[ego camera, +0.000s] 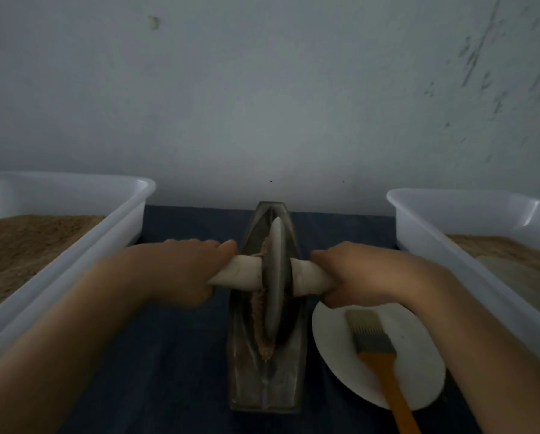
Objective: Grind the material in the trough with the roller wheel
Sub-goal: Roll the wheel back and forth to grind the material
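Observation:
A long, boat-shaped metal trough (243, 371) lies lengthwise on the dark blue table in front of me. A grey roller wheel (276, 277) stands upright in its groove, near the middle. Brown ground material (259, 321) is heaped along the wheel's left side and trails toward me. A pale cloth-wrapped axle runs through the wheel. My left hand (187, 270) is closed around the left handle (240, 274), and my right hand (353, 274) is closed around the right handle (306, 277).
A white plastic tub (74, 245) with brown powder stands at the left, another white tub (450, 245) with powder at the right. A white plate (334, 349) near my right forearm holds a brush (375, 349) with an orange handle. A pale wall rises behind.

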Action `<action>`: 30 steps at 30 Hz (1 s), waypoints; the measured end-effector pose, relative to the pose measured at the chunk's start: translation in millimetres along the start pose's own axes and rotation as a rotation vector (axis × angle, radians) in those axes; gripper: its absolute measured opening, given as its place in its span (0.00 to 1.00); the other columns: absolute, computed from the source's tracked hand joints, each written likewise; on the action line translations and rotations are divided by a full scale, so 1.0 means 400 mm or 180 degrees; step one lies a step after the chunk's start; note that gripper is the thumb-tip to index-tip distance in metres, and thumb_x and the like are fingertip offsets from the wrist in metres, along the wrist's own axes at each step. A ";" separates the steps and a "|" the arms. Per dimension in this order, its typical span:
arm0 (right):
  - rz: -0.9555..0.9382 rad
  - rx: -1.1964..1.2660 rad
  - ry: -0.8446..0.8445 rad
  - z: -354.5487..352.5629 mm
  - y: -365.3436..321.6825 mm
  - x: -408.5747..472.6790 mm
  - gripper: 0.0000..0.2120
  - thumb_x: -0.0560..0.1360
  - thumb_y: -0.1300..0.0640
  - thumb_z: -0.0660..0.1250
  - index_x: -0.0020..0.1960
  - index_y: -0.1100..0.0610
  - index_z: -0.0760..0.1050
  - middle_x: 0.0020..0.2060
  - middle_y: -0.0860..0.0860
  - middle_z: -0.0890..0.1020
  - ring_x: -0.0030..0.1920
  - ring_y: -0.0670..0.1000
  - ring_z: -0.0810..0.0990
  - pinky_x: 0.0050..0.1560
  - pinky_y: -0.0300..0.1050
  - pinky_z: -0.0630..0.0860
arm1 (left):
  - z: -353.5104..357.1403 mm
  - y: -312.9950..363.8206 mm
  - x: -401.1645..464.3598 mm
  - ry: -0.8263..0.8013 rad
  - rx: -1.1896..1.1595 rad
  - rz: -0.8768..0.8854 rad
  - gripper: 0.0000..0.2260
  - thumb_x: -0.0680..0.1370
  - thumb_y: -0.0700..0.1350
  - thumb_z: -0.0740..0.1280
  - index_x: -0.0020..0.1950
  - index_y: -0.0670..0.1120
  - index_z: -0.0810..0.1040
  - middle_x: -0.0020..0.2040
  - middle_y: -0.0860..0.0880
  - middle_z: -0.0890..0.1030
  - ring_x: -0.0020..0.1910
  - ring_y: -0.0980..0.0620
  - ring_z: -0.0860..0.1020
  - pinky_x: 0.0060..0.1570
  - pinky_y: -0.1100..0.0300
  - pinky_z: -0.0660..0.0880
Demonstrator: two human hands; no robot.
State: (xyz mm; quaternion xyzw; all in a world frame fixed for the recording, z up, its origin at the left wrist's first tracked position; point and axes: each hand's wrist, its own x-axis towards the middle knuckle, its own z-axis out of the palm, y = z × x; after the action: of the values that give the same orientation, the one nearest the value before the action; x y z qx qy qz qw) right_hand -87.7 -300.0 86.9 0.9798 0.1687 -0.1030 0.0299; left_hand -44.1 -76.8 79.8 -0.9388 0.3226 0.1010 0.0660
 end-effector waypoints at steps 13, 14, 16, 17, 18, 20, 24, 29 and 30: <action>0.0090 -0.0363 0.1205 0.052 0.033 0.075 0.11 0.75 0.57 0.63 0.55 0.56 0.66 0.50 0.50 0.74 0.49 0.52 0.73 0.40 0.45 0.58 | 0.035 -0.040 0.074 0.0582 -0.0079 -0.0290 0.13 0.78 0.47 0.62 0.59 0.50 0.61 0.58 0.50 0.70 0.56 0.50 0.71 0.55 0.53 0.67; 0.0089 -0.0444 0.1444 0.065 0.044 0.090 0.11 0.74 0.57 0.63 0.55 0.55 0.66 0.51 0.51 0.75 0.50 0.53 0.74 0.41 0.45 0.58 | 0.047 -0.045 0.087 0.0838 0.0004 -0.0352 0.14 0.78 0.47 0.62 0.61 0.50 0.61 0.59 0.50 0.69 0.58 0.49 0.70 0.55 0.52 0.65; 0.0098 -0.0429 0.1757 0.082 0.063 0.113 0.11 0.74 0.56 0.63 0.55 0.55 0.68 0.50 0.51 0.75 0.51 0.53 0.73 0.43 0.46 0.57 | 0.071 -0.051 0.109 0.1397 0.0184 -0.0396 0.16 0.78 0.47 0.62 0.64 0.51 0.62 0.60 0.51 0.69 0.58 0.50 0.69 0.55 0.52 0.65; 0.0112 -0.0397 0.1856 0.089 0.069 0.122 0.12 0.74 0.56 0.64 0.56 0.55 0.68 0.50 0.51 0.75 0.51 0.54 0.73 0.43 0.46 0.56 | 0.080 -0.050 0.117 0.1650 0.0319 -0.0416 0.17 0.77 0.47 0.62 0.64 0.51 0.62 0.59 0.51 0.69 0.57 0.50 0.69 0.55 0.52 0.64; 0.0138 -0.0372 0.1942 0.096 0.075 0.129 0.12 0.74 0.55 0.64 0.56 0.55 0.69 0.50 0.51 0.76 0.51 0.54 0.73 0.42 0.46 0.55 | 0.088 -0.046 0.123 0.1856 0.0456 -0.0460 0.18 0.77 0.46 0.62 0.65 0.52 0.62 0.59 0.52 0.69 0.57 0.50 0.69 0.54 0.53 0.64; 0.0214 -0.0358 0.2038 0.105 0.082 0.137 0.12 0.74 0.56 0.64 0.57 0.55 0.69 0.50 0.51 0.76 0.51 0.54 0.72 0.42 0.45 0.54 | 0.098 -0.036 0.132 0.2087 0.0644 -0.0565 0.20 0.75 0.44 0.64 0.65 0.51 0.63 0.58 0.51 0.69 0.56 0.50 0.69 0.53 0.54 0.63; 0.0254 -0.0452 0.1928 0.100 0.072 0.129 0.12 0.75 0.56 0.63 0.57 0.55 0.69 0.51 0.52 0.75 0.51 0.54 0.72 0.42 0.45 0.54 | 0.093 -0.032 0.124 0.2050 0.0563 -0.0520 0.19 0.76 0.46 0.62 0.65 0.52 0.62 0.59 0.52 0.68 0.57 0.50 0.69 0.55 0.54 0.63; 0.0235 -0.0186 0.1023 0.046 0.035 0.071 0.12 0.76 0.56 0.62 0.57 0.56 0.67 0.54 0.52 0.75 0.48 0.50 0.73 0.38 0.44 0.59 | 0.040 -0.019 0.064 0.1003 0.0247 -0.0387 0.17 0.78 0.50 0.61 0.63 0.51 0.60 0.61 0.51 0.69 0.59 0.50 0.70 0.59 0.51 0.67; 0.0225 -0.0044 0.0742 0.033 0.026 0.057 0.12 0.76 0.56 0.63 0.58 0.57 0.67 0.54 0.52 0.76 0.47 0.49 0.72 0.35 0.42 0.60 | 0.026 -0.011 0.047 0.0743 0.0187 -0.0323 0.17 0.78 0.51 0.61 0.63 0.51 0.60 0.60 0.51 0.69 0.59 0.50 0.70 0.59 0.51 0.67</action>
State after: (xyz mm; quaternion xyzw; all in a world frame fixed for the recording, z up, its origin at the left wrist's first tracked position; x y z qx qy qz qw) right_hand -65.8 -303.5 69.4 0.9902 0.1372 0.0138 0.0204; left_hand -28.4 -82.6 65.7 -0.9570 0.2829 -0.0219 0.0605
